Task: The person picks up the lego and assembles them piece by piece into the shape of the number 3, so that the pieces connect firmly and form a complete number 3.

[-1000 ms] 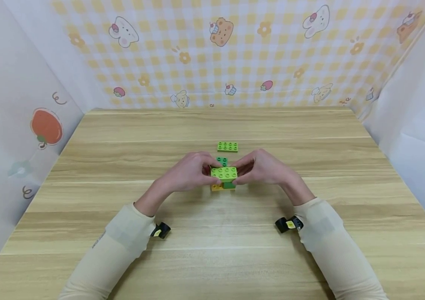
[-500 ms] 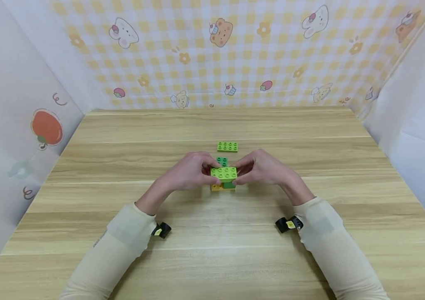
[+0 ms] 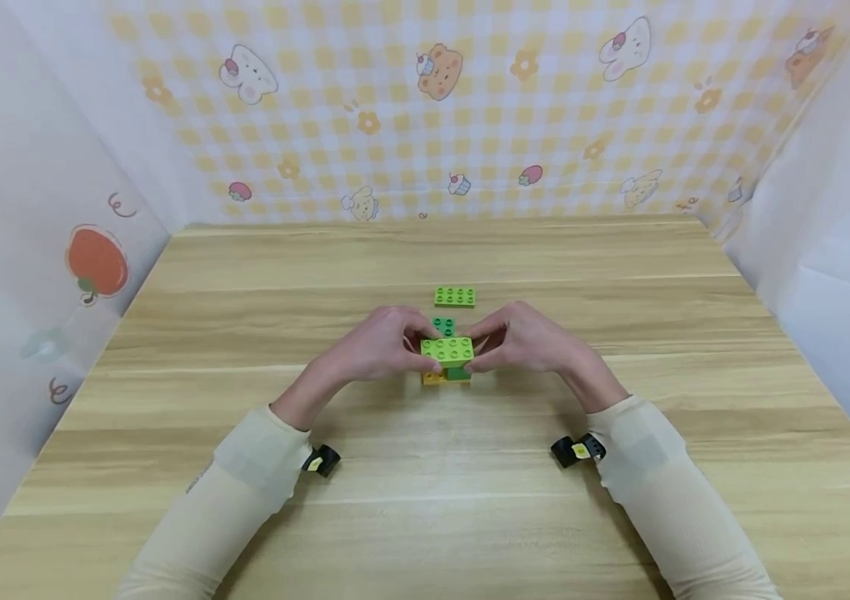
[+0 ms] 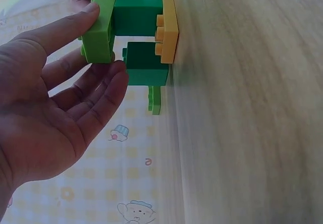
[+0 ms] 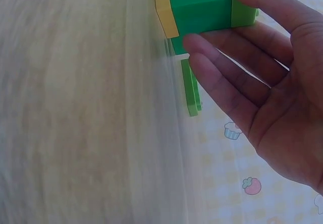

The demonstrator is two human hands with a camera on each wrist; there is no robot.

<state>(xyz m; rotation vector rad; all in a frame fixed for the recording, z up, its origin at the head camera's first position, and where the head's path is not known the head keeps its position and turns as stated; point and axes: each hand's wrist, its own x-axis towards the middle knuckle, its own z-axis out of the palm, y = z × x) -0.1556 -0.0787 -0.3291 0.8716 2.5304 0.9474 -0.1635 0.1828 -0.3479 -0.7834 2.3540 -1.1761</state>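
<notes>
A lime-green toy building plate point(image 3: 447, 351) with studs on top lies over a dark green brick point(image 4: 137, 13), which stands on the right part of a yellow-orange plate point(image 4: 172, 27) on the table. My left hand point(image 3: 374, 346) pinches the lime plate's left end between thumb and fingers. At its right end, my right hand point(image 3: 526, 342) holds it the same way, thumb on the near side. In the left wrist view, a gap shows under the lime plate's left end, above the yellow-orange studs. Just behind this stack sits another dark green brick point(image 3: 443, 325), partly hidden by it.
Farther back on the wooden table point(image 3: 425, 500) lies a loose lime-green plate point(image 3: 455, 297). A checked, printed cloth point(image 3: 395, 108) hangs behind the table, and pale sheets point(image 3: 35, 250) line both sides.
The head view has tilted up slightly, so the scene sits a little lower. Both hands keep hold of the lime-green plate, with hardly any movement.
</notes>
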